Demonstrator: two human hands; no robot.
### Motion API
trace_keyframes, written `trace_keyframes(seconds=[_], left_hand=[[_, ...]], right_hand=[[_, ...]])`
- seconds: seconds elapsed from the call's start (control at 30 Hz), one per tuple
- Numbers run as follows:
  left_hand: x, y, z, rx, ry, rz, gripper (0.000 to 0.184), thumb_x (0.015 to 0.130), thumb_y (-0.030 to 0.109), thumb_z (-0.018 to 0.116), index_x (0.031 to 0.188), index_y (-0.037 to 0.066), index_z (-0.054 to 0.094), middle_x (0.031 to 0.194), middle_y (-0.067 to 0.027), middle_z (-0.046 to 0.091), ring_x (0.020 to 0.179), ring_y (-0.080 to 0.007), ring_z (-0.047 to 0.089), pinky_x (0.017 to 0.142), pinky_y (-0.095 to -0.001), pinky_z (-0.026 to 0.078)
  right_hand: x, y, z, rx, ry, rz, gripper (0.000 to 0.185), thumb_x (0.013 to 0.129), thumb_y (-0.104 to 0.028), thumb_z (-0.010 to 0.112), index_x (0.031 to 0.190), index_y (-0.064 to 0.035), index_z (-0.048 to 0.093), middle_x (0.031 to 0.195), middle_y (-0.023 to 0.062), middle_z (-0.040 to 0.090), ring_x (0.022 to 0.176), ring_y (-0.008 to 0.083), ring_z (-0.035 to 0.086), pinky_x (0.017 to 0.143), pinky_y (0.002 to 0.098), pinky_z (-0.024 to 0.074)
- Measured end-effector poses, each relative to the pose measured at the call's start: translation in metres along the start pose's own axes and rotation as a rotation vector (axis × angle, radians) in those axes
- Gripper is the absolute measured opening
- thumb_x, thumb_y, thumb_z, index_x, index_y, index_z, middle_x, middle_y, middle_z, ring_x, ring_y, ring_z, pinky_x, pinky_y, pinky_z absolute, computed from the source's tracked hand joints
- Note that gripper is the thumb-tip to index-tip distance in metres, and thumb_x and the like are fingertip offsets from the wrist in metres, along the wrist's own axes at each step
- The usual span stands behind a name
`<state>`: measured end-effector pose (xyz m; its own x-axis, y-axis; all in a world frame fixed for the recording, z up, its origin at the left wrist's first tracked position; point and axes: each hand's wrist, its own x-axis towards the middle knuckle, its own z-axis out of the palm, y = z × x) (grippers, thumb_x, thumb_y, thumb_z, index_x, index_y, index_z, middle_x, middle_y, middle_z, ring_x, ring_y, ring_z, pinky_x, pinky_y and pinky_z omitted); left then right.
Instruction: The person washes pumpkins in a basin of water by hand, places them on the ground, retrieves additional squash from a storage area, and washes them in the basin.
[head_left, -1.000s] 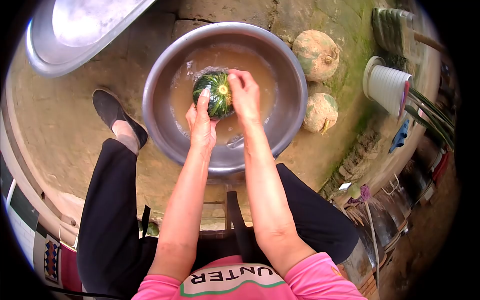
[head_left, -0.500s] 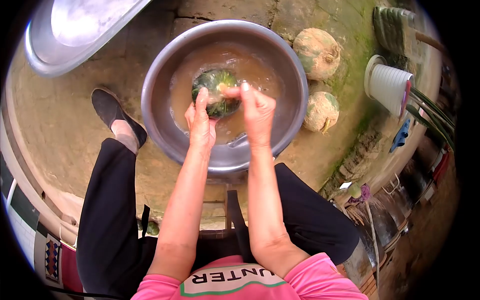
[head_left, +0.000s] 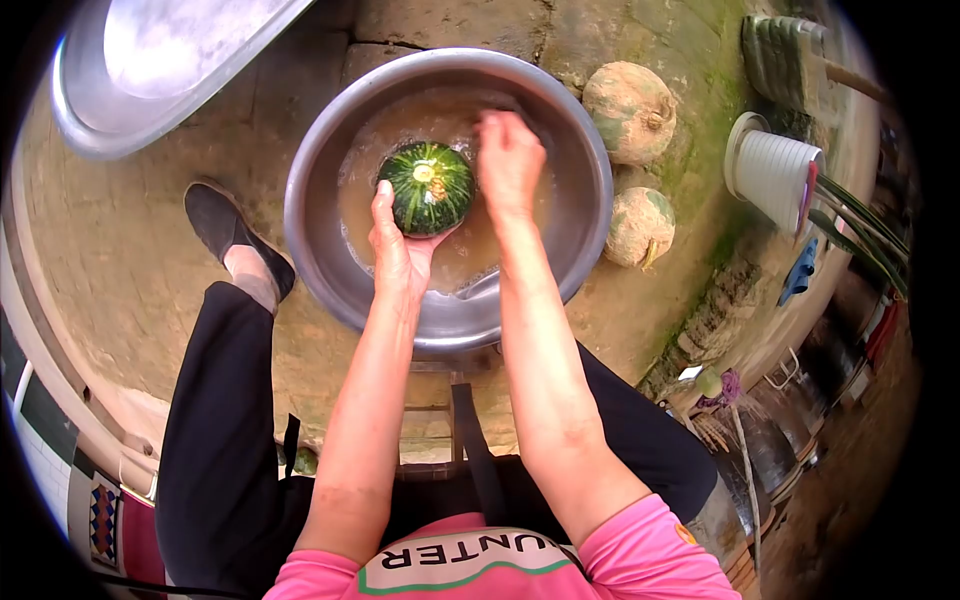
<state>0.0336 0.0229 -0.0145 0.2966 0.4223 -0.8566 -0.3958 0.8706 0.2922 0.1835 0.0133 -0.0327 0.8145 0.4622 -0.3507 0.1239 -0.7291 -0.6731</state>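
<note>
A round, dark green pumpkin [head_left: 427,189] with yellow-green streaks and a pale stem end sits wet in my left hand [head_left: 398,246]. My left thumb lies along its side and the fingers cup it from below. Just right of the pumpkin, my right hand [head_left: 511,164] hovers over the water, apart from it. Motion blurs its fingertips, so their grip and anything in them cannot be made out. Both hands are inside a wide metal basin [head_left: 330,270] holding cloudy brown water [head_left: 400,120].
Two pale, rough-skinned pumpkins [head_left: 629,112] stand on the ground right of the basin. Another metal tub [head_left: 85,120] is at the upper left. A white ribbed pot [head_left: 775,165] lies farther right. My shoe [head_left: 222,225] is left of the basin.
My right hand has moved off the pumpkin's top, up and slightly right. The pumpkin's top, earlier blurred by splashing and partly covered, now shows clearly. My left hand still holds it.
</note>
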Motion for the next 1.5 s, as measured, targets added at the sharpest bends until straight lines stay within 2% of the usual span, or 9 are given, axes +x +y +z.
trace_keyframes(seconds=[0.13,0.23,0.3,0.37,0.57,0.93,1.07,1.33,1.5], left_hand=[[0.001,0.0,0.001,-0.037,-0.024,-0.01,0.075,0.093,0.06,0.062,0.145,0.009,0.046,0.141,-0.0185,0.056,0.127,-0.0364,0.059,0.103,-0.0621,0.051],[-0.001,0.0,0.004,-0.064,-0.033,-0.039,0.074,0.093,0.06,0.06,0.145,0.009,0.047,0.141,-0.0183,0.056,0.127,-0.036,0.059,0.105,-0.0618,0.05],[-0.001,0.004,0.009,-0.091,-0.006,-0.041,0.074,0.093,0.061,0.06,0.145,0.009,0.047,0.14,-0.0174,0.056,0.127,-0.035,0.058,0.105,-0.0619,0.049],[-0.004,0.005,0.014,-0.121,0.054,-0.043,0.074,0.094,0.06,0.06,0.144,0.008,0.047,0.137,-0.0157,0.057,0.128,-0.0335,0.057,0.103,-0.0627,0.049],[0.0,0.004,0.016,-0.296,0.032,-0.044,0.056,0.097,0.045,0.065,0.136,0.006,0.056,0.134,-0.0109,0.063,0.123,-0.0246,0.061,0.109,-0.0388,0.048],[0.006,0.028,0.035,-0.299,-0.029,-0.225,0.056,0.094,0.041,0.07,0.137,0.007,0.054,0.136,-0.0111,0.059,0.126,-0.0256,0.057,0.11,-0.0471,0.049],[0.009,0.041,0.011,-0.269,0.06,-0.208,0.053,0.093,0.042,0.074,0.131,0.009,0.06,0.132,-0.0093,0.064,0.124,-0.0242,0.06,0.109,-0.0447,0.048],[0.011,0.049,-0.024,-0.147,0.03,-0.257,0.067,0.089,0.044,0.074,0.141,0.011,0.049,0.134,-0.0182,0.057,0.121,-0.0365,0.06,0.096,-0.058,0.058],[0.018,0.042,-0.049,-0.333,-0.083,-0.357,0.068,0.09,0.048,0.07,0.14,0.008,0.049,0.131,-0.0224,0.059,0.113,-0.0444,0.063,0.088,-0.0538,0.062]], right_hand=[[-0.013,0.037,-0.023,0.204,0.284,0.049,0.029,0.104,-0.021,0.055,0.107,0.0011,0.073,0.097,0.0104,0.077,0.092,0.0197,0.072,0.088,0.0354,0.0554],[-0.018,0.04,-0.022,1.372,0.128,0.765,0.037,0.104,-0.028,0.055,0.101,0.0044,0.073,0.095,0.0126,0.076,0.094,0.0256,0.072,0.091,0.041,0.056],[-0.036,0.029,-0.037,1.514,-0.234,0.523,0.044,0.105,-0.032,0.054,0.095,0.006,0.074,0.093,0.0157,0.076,0.097,0.032,0.072,0.094,0.0443,0.0555],[-0.051,0.014,-0.05,1.512,-0.514,0.199,0.043,0.105,-0.03,0.052,0.095,0.0065,0.074,0.094,0.017,0.076,0.101,0.0335,0.071,0.095,0.0435,0.0548],[-0.086,-0.027,0.007,-0.06,0.02,-0.505,0.023,0.096,-0.015,0.06,0.115,-0.0097,0.072,0.118,0.0061,0.073,0.13,0.0291,0.057,0.11,0.0503,0.0388],[-0.009,-0.039,0.011,-0.16,-0.159,-0.409,0.025,0.096,-0.023,0.056,0.097,-0.005,0.074,0.103,0.0138,0.072,0.1,0.037,0.065,0.086,0.0495,0.0527],[-0.053,-0.041,0.038,-0.073,-0.011,-0.587,0.026,0.099,-0.024,0.055,0.104,-0.0057,0.073,0.109,0.011,0.072,0.113,0.031,0.063,0.102,0.0473,0.0443],[0.019,-0.021,0.057,0.144,-0.707,-0.046,0.044,0.103,-0.039,0.05,0.106,-0.0053,0.079,0.096,0.0124,0.078,0.094,0.0233,0.072,0.09,0.0386,0.0524],[-0.002,0.005,0.012,0.321,-0.054,0.03,0.042,0.104,-0.033,0.053,0.101,0.0015,0.078,0.091,0.0117,0.077,0.089,0.0164,0.07,0.082,0.0325,0.0546]])
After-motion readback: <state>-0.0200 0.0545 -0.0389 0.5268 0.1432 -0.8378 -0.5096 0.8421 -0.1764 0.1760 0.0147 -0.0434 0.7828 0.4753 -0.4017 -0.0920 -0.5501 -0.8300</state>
